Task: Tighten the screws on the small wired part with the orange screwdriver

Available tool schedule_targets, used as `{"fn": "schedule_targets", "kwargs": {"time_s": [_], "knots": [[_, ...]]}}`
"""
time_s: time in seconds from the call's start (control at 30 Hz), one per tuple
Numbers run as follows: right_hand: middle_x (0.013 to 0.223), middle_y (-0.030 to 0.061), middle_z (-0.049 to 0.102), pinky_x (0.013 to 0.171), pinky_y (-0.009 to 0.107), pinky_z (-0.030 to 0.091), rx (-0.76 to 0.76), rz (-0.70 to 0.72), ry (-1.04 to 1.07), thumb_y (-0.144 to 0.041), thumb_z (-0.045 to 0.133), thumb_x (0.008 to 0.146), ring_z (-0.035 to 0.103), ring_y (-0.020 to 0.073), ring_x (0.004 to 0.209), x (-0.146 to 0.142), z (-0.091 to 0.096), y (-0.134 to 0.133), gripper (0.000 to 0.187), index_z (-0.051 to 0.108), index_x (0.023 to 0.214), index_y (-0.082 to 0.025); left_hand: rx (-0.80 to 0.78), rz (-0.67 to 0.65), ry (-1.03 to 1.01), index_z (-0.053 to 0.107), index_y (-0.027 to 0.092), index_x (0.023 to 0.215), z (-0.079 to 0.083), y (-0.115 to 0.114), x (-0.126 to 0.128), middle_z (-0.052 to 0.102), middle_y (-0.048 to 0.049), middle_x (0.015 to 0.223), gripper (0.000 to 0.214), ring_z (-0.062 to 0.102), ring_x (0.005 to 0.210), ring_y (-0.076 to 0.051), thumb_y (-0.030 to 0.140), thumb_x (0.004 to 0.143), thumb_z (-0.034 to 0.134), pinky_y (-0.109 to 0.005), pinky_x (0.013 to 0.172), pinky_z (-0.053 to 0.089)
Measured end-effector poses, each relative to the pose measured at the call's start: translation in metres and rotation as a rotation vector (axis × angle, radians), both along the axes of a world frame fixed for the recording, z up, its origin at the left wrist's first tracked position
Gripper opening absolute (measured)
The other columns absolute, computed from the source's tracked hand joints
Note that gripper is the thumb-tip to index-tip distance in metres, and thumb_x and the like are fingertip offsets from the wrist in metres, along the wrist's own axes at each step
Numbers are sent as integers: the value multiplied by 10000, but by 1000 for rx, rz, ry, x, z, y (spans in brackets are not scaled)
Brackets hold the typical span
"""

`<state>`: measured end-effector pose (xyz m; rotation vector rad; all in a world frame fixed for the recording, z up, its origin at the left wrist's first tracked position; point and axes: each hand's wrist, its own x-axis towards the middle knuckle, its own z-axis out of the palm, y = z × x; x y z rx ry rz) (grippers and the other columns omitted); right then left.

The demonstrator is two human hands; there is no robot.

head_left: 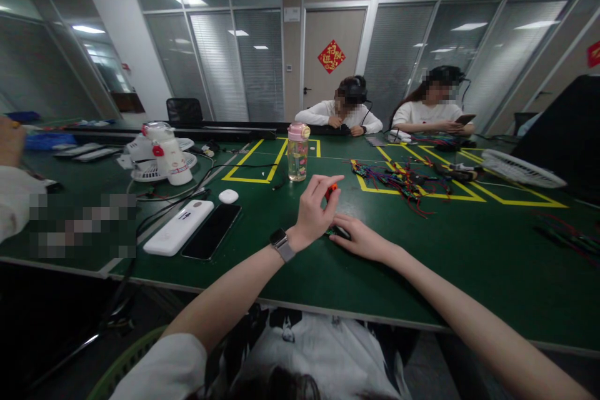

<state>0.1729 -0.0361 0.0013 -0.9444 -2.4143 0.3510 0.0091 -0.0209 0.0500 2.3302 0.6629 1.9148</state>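
My left hand (pixel 315 207), with a watch on its wrist, is raised a little above the green table (pixel 469 262) and its fingers are pinched round a small tool with an orange-red handle (pixel 332 189). My right hand (pixel 359 239) lies low on the table just to the right, fingers closed over a small dark part (pixel 338 232) with bits of green showing. The two hands nearly touch. What exactly the part is stays hidden under the fingers.
A white power bank (pixel 178 227), a black phone (pixel 212 231) and a white earbud case (pixel 228 196) lie at left. A pink-lidded bottle (pixel 297 152) stands ahead. Tangled coloured wires (pixel 403 181) lie in yellow-taped squares. Two people sit opposite; another person's sleeve (pixel 14 200) is far left.
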Motion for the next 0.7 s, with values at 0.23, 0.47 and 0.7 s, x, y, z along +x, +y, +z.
{"fn": "schedule_targets", "kwargs": {"time_s": [0.23,0.47,0.7], "knots": [[1053,84,621,895,387,482,-2,-2,-4,-204,558,875,588,228,975,0,0,0,108,589,977,-191,13,-2,-30,635,180,1055,1,-1,-3,535,-42,905,234,543,844,-135,285,962,448,-262,770,476],[1048,86,616,887,366,482,-9,-2,-9,-193,554,878,589,220,969,-1,2,-1,108,579,982,-183,-47,-56,6,522,167,1249,2,1,-2,607,-77,1077,318,589,930,-138,194,986,347,-291,869,480],[1056,88,614,905,375,473,-3,-4,-13,-187,556,873,583,228,988,0,-2,1,122,591,990,-180,25,51,-52,623,172,987,0,2,-2,539,-30,883,159,532,824,-133,297,906,567,-253,754,475]]}}
